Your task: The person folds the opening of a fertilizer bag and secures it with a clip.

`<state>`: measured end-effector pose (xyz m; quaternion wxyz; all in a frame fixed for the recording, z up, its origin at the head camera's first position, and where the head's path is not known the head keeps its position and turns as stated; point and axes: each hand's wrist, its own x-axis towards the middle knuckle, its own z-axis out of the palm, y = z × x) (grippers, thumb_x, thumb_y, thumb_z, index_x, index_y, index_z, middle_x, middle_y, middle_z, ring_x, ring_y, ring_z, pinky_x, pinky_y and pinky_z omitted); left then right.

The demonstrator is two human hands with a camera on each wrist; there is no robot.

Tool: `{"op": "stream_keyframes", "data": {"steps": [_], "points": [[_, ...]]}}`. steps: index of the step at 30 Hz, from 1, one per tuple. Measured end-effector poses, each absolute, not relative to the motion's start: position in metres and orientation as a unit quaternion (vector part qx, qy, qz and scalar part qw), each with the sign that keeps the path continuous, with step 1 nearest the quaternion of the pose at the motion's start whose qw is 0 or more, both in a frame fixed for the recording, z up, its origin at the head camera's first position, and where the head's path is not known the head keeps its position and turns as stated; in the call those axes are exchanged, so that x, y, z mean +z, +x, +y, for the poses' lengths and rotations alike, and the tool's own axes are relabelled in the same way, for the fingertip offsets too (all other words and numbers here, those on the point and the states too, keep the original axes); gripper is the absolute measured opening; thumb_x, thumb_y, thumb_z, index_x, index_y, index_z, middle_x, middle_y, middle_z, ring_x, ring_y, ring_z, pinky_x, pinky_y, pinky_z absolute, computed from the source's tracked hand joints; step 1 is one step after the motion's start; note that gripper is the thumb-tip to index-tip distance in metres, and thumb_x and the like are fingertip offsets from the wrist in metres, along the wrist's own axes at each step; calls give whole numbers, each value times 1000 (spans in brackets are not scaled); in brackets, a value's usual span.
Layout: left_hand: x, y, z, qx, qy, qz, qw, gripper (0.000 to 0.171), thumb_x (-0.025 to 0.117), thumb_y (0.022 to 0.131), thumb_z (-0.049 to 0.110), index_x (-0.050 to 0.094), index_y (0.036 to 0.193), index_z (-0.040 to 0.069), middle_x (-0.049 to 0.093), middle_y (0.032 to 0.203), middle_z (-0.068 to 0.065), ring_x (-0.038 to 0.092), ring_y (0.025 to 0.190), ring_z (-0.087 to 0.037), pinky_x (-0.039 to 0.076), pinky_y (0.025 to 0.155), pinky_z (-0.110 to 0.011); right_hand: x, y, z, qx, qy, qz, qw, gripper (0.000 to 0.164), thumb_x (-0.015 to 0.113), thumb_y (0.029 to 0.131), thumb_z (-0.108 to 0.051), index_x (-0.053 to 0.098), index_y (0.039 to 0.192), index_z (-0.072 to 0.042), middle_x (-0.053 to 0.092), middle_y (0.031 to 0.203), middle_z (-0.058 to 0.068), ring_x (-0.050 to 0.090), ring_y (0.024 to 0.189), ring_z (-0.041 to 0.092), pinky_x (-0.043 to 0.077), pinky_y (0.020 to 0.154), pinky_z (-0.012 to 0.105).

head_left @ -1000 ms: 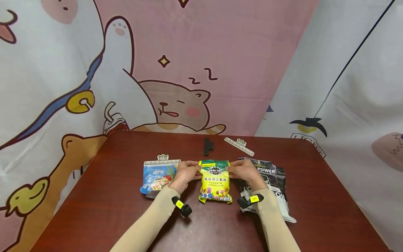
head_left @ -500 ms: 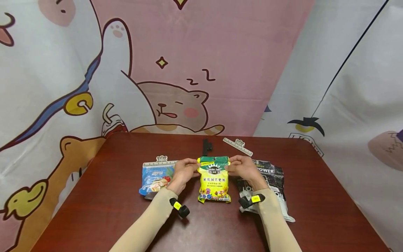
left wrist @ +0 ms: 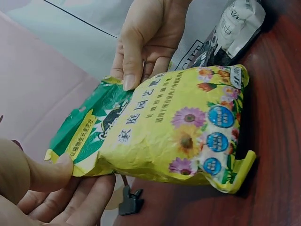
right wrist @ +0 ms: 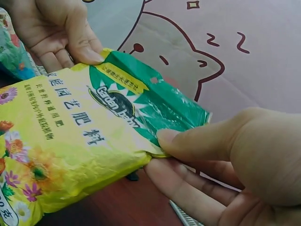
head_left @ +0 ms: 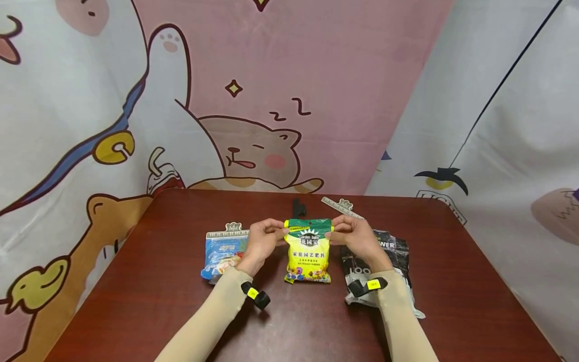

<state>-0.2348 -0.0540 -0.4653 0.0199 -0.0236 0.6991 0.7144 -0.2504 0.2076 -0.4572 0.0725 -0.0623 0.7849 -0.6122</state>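
Note:
A yellow bag of garden fertilizer (head_left: 308,259) with a green top band and printed flowers stands upright in the middle of the head view. My left hand (head_left: 262,243) pinches its upper left edge, thumb in front and fingers behind. At the upper right edge my right hand (head_left: 357,240) pinches it the same way. Both wrist views show the thumbs on the front of the bag (left wrist: 160,132), near the green band. In the right wrist view, the right thumb (right wrist: 188,139) presses on the green part beside the logo.
On the left lies a blue food bag (head_left: 221,254) with a piano-patterned clip (head_left: 228,233) along its top. A black and white bag (head_left: 393,261) lies under my right forearm. Behind the fertilizer are a black clip (head_left: 297,208) and another piano-patterned clip (head_left: 341,206).
Both hands have moved up a little with the fertilizer bag, and its top has risen so that it overlaps more of the black clip. The other bags have stayed in place.

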Motion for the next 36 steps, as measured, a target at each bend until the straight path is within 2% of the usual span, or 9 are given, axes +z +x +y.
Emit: {"op": "stream_keyframes", "data": {"steps": [5, 8, 11, 16, 19, 23, 29, 32, 36], "points": [[-460, -235, -57, 706, -8, 708, 20, 13, 74, 93, 4, 73, 103, -4, 74, 91, -11, 75, 76, -18, 61, 87, -54, -452, -249, 212, -598, -76, 795, 74, 30, 79, 88, -3, 64, 114, 1, 75, 100, 23, 75, 82, 19, 59, 88, 59], [-459, -236, -59, 702, 8, 712, 24, 13, 74, 93, 5, 73, 103, -4, 75, 95, -14, 76, 79, -20, 61, 87, -52, -449, -247, 215, -584, -86, 804, 72, 30, 79, 89, -5, 64, 115, 0, 74, 103, 26, 74, 84, 16, 60, 87, 54], [-457, -237, -62, 703, 27, 710, 27, 15, 75, 92, 6, 72, 102, -5, 76, 97, -15, 77, 82, -22, 61, 87, -52, -445, -246, 216, -578, -97, 807, 70, 31, 79, 88, -6, 65, 115, -1, 75, 102, 25, 73, 84, 15, 63, 83, 45], [-454, -237, -67, 706, 50, 706, 25, 14, 77, 90, 4, 72, 100, -5, 77, 95, -13, 77, 83, -23, 60, 89, -55, -441, -244, 218, -560, -108, 820, 57, 31, 83, 86, -12, 68, 112, -4, 77, 95, 14, 71, 85, 16, 62, 78, 35], [-451, -236, -68, 702, 64, 709, 21, 12, 76, 91, 3, 73, 100, -4, 78, 95, -13, 78, 83, -24, 59, 90, -55, -439, -242, 219, -546, -110, 830, 46, 31, 86, 83, -17, 70, 108, -7, 76, 93, 9, 70, 90, 20, 59, 77, 33], [-448, -236, -69, 690, 80, 719, 24, 14, 77, 91, 7, 73, 101, -3, 79, 98, -13, 78, 85, -24, 58, 92, -56, -436, -241, 221, -526, -120, 841, 32, 30, 87, 83, -20, 72, 106, -10, 75, 94, 8, 69, 93, 23, 56, 75, 31], [-445, -236, -70, 670, 104, 735, 15, 5, 77, 91, 6, 75, 95, 4, 80, 98, -11, 78, 84, -23, 58, 90, -56, -433, -238, 224, -515, -137, 846, 10, 25, 87, 83, -16, 73, 103, -10, 77, 94, 12, 70, 88, 16, 55, 71, 29], [-445, -236, -72, 654, 117, 747, 3, 6, 77, 91, 6, 76, 90, 12, 80, 96, -7, 78, 83, -21, 60, 87, -53, -432, -237, 222, -518, -147, 843, 9, 23, 86, 83, -14, 74, 102, -10, 76, 94, 13, 71, 86, 17, 56, 70, 28], [-446, -234, -77, 634, 139, 760, 1, 3, 77, 91, 9, 75, 90, 10, 80, 94, -5, 77, 83, -19, 62, 80, -41, -432, -236, 220, -519, -156, 840, 18, 21, 86, 83, -13, 73, 99, -11, 77, 94, 13, 71, 81, 18, 54, 66, 27]]}}
